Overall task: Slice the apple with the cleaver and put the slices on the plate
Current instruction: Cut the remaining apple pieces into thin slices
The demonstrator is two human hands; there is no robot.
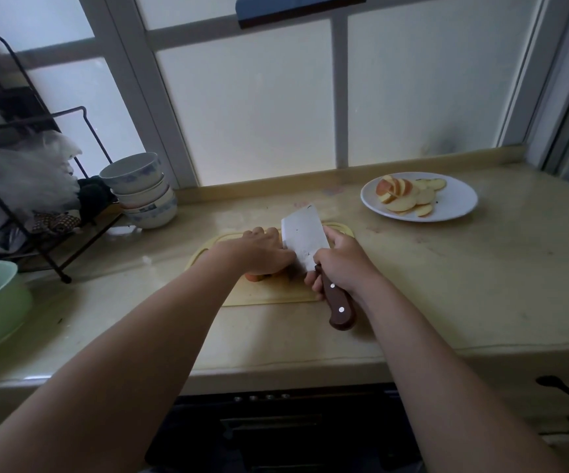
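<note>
Fingers of the left hand curl down over the apple, pressing it onto the yellow cutting board. Only a reddish sliver of the fruit shows beneath the palm. The thumb points toward the blade and lies right against it. The right hand has its fingers wrapped tightly round the brown riveted handle of the cleaver. The broad blade stands nearly upright just beside the left hand, with its edge down at the apple, though the contact itself is hidden. Farther back on the right, well apart from the board, a white plate on the beige countertop carries a fanned pile of apple slices. A stack of bowls sits at the left beside a black wire rack.
</note>
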